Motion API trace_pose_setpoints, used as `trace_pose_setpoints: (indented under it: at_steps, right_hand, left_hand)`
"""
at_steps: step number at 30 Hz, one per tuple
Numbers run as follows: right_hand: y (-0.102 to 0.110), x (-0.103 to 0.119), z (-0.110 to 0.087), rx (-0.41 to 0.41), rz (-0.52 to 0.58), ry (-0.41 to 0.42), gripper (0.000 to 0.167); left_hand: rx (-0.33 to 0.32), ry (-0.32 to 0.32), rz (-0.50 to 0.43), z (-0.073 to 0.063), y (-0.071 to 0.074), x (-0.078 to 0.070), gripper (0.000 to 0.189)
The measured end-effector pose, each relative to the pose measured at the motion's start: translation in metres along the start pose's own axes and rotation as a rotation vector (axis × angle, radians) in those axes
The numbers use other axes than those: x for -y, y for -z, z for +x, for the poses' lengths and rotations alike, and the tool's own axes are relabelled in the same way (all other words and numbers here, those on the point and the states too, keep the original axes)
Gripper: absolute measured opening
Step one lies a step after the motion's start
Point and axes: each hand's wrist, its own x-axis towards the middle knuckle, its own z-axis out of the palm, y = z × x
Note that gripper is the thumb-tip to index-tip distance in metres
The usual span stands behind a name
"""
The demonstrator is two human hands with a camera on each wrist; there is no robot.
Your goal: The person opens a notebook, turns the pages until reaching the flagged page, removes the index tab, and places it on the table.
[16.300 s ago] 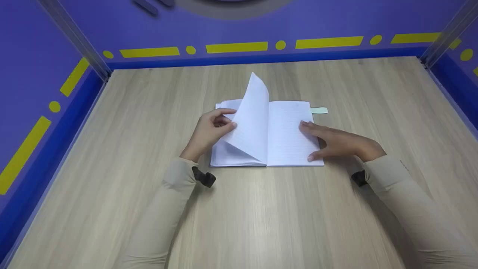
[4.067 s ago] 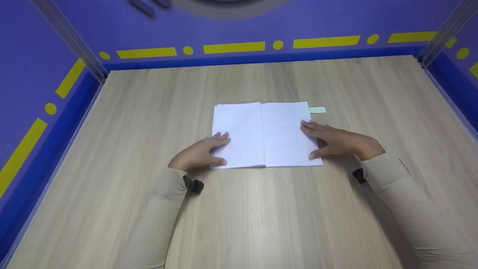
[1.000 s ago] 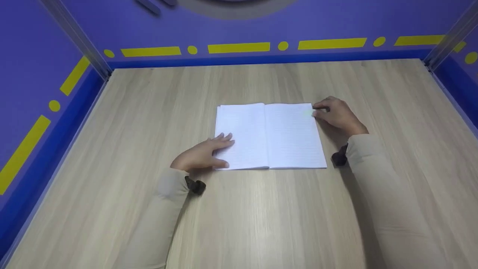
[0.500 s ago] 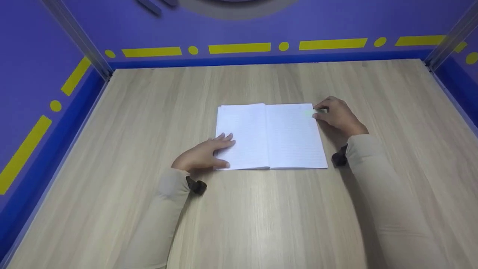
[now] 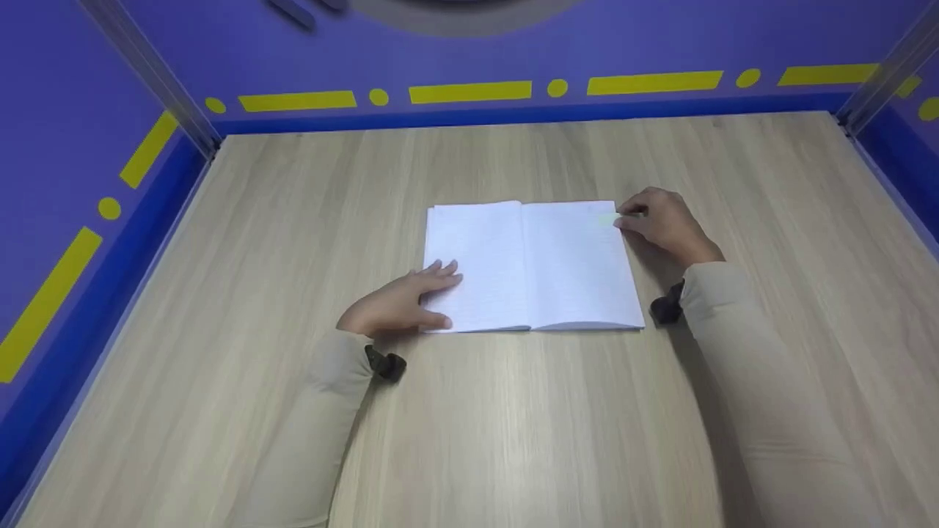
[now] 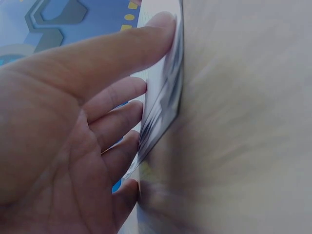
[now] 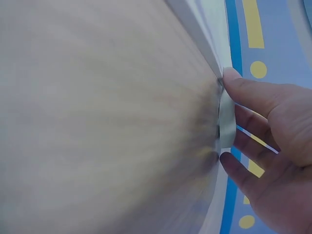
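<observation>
A notebook (image 5: 477, 235) with faintly lined white pages lies spread on the table. My left hand (image 5: 402, 301) rests on its left page near the outer edge, fingers extended and thumb apart. In the left wrist view, that thumb (image 6: 161, 36) lies over the edge of the page stack. At the upper right corner, my right hand (image 5: 664, 227) pinches the right page (image 5: 579, 271) by its outer edge, thumb and forefinger close together. The page's near edge bows up slightly. A pale green sticky tab (image 7: 227, 119) juts out between the right thumb and fingers in the right wrist view.
The wood-grain table (image 5: 469, 425) reaches back to a blue wall (image 5: 469, 62) with yellow dashes and dots. Another blue panel (image 5: 66, 147) borders it on the left. Dark cameras (image 5: 389, 367) are worn at both wrists, below beige sleeves.
The left hand, which earlier turned a page, now lies on the left page. My right hand has moved up from the lower right edge to the tab. Just now the right page's near edge has bowed up.
</observation>
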Motion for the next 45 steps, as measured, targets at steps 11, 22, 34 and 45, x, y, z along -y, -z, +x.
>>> trace_pose_setpoints:
  at_steps: [11,22,34,45]
  right_hand:
    - [0.001,0.001,-0.002,-0.016,0.001,0.011,0.017]
    - [0.003,0.000,-0.002,-0.014,-0.019,0.013,0.018]
    - [0.006,-0.002,-0.005,-0.001,0.010,-0.043,0.021]
    - [0.011,-0.002,-0.010,0.012,0.051,-0.068,0.027]
  left_hand:
    - [-0.002,0.008,-0.004,0.001,-0.001,0.002,0.073]
    - [-0.001,0.021,0.006,0.000,0.000,-0.003,0.073]
    - [0.000,0.021,0.021,0.000,-0.001,-0.002,0.075]
    - [0.003,0.008,0.009,-0.001,0.001,-0.002,0.075]
